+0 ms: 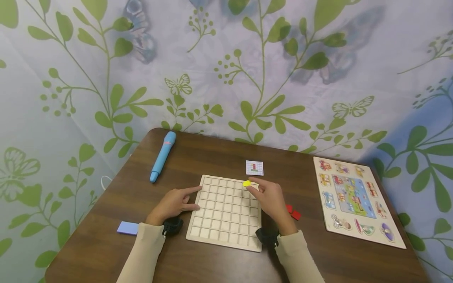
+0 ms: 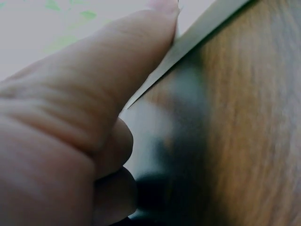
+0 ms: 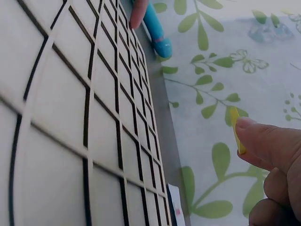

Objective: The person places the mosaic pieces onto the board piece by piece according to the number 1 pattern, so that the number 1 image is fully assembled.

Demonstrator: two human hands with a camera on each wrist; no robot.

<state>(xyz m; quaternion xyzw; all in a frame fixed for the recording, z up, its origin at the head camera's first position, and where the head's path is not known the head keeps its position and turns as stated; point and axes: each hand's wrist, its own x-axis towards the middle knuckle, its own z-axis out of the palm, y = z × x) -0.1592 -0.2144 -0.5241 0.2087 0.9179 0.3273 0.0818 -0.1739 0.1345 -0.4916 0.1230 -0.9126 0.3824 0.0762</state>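
A pale wooden grid board [image 1: 223, 212] with rows of square cells lies on the brown table. Between thumb and index finger my right hand [image 1: 270, 198] pinches a small yellow tile [image 1: 246, 183], held over the board's far right part. The right wrist view shows the yellow tile [image 3: 238, 132] edge-on, above the grid. At the board's left edge, my left hand [image 1: 175, 202] touches the rim with index finger and thumb extended; its other fingers are bent under. The left thumb [image 2: 108, 70] lies along the board's edge in the left wrist view.
A small pattern card [image 1: 254, 168] lies behind the board. Red tiles [image 1: 295, 214] sit right of it, beyond the right hand. A blue microphone-shaped object [image 1: 163, 157] lies at the back left, a lavender block [image 1: 127, 228] at front left. On the right is a picture puzzle board [image 1: 357, 200].
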